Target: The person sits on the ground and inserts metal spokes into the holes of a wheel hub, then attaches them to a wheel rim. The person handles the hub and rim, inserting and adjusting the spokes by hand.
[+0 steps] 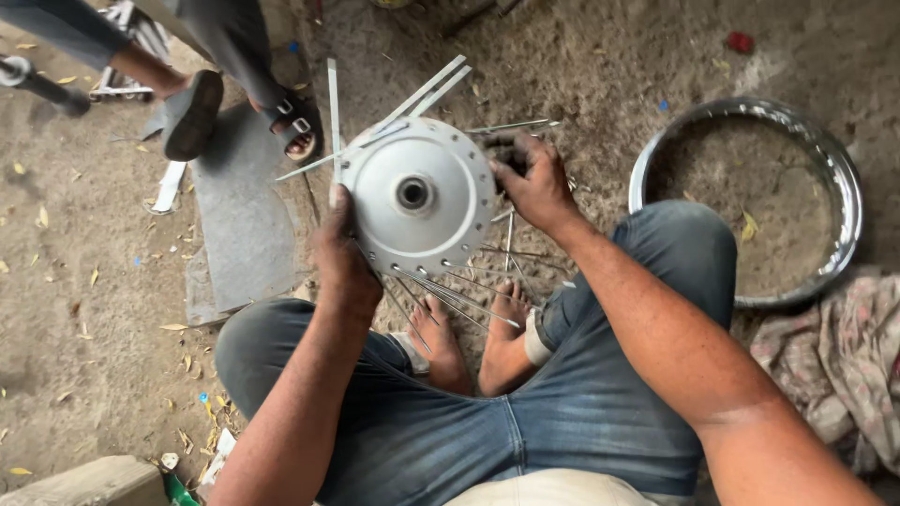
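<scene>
Head view, hub: the wheel hub (417,195) sits between my two hands, held up over my bare feet (473,342), its round face and centre hole turned toward me.

Head view, left hand: my left hand (342,253) grips the hub's lower left edge, fingers wrapped around the rim and pressed together, thumb side up against the flange.

Head view, right hand: my right hand (536,178) is on the hub's right edge, fingers curled in close behind the flange; whether they pinch a spoke there I cannot tell, the knuckles hide it.

Head view, spokes: thin metal spokes (450,295) stick out of the flange holes, a fan of them below toward my feet, a few more up top (412,98) and off to the left.

Head view, weight: solid cast metal, I judge it heavy for its size and fully stiff; it wants both hands on the edge.

Head view, grip: the painted face looks smooth and likely slippery, so the flange rim is the place to hold, not the face.

Head view, care: the spokes hang loose and would swing and bend if snagged; their ends are pointed, so I keep my palms off them.

Head view, around: a shiny wheel rim (825,155) lies flat on the dirt well to my right, a cloth (834,356) beside it; another person's sandalled feet (239,117) stand up left.
</scene>
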